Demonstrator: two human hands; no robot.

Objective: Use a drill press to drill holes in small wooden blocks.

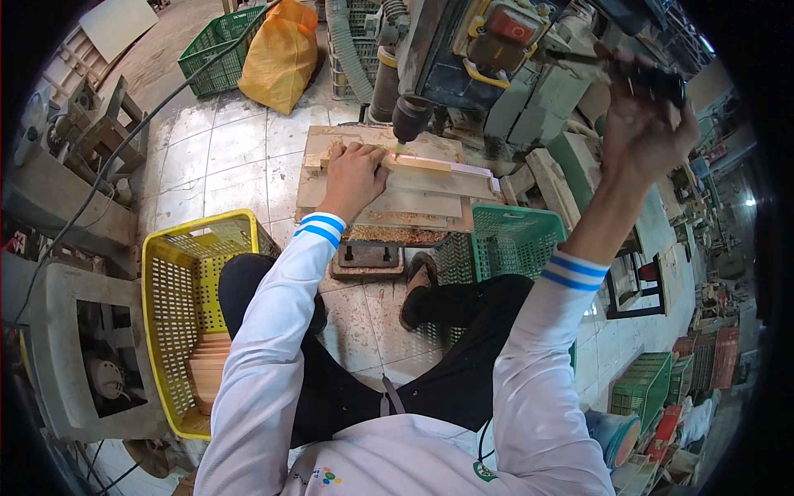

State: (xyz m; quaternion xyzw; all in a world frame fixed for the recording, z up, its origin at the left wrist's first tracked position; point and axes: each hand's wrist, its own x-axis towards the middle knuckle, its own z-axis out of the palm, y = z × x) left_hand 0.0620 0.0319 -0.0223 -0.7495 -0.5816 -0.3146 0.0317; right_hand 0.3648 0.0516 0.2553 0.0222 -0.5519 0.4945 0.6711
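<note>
My left hand (356,175) presses down on a pale wooden strip (423,164), its fingers curled over the left end. The strip lies along a fence on the wooden work board (418,204) of a drill press. Just right of my fingers, the black drill chuck (411,117) hangs over the strip, its thin bit (399,150) at or very near the wood. Raised at the far right, my right hand (649,124) is closed round the black grip of the feed lever (579,58). Wood shavings (389,236) lie along the board's near edge.
A yellow basket (153,331) with wooden pieces (210,364) stands left of my legs. Under the board's right side is a green basket (517,217). Farther off are an orange sack (281,62) and another green crate (217,37). A cable (103,169) crosses the left side.
</note>
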